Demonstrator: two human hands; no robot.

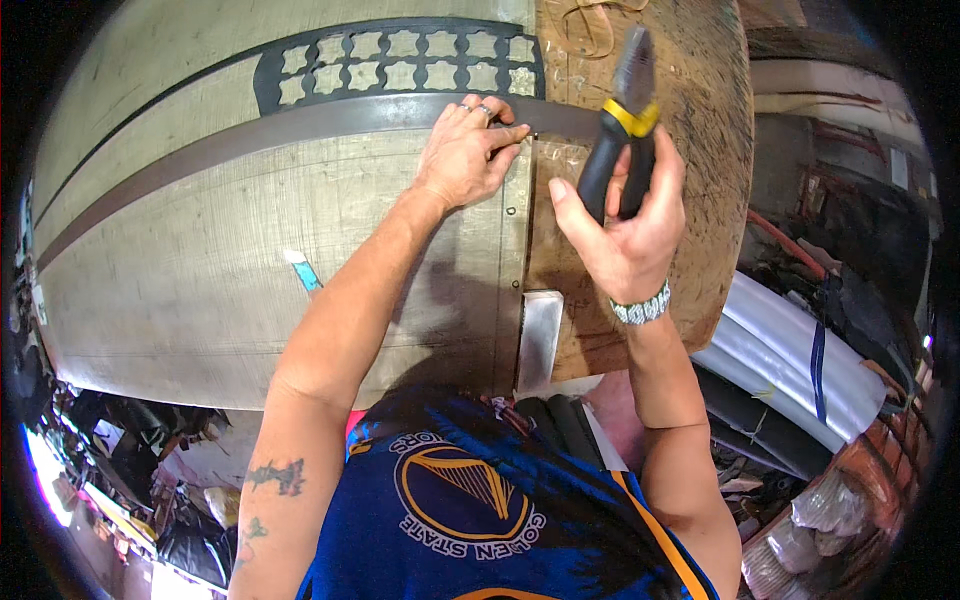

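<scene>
My right hand (640,240) is raised over the brown wooden board, closed around the black handles of pliers (629,120) with yellow collars; their jaws point away from me. My left hand (468,150) rests on a long, flat grey strip (340,121), apparently a metal straightedge. Its index finger stretches right toward a small dark nail head (535,134) at the seam between the table surfaces. The thumb lies just below that finger. Beyond the strip lies a black cut-out sheet (425,62) with rows of star-like holes, close to my left fingers.
A blue-handled cutter (304,270) lies left of my left forearm on the pale tabletop (200,300). A thin tan loop (590,28) sits on the wooden board (695,190). A metal plate (540,340) lies by the near edge. Silver rolls (790,350) stand at right.
</scene>
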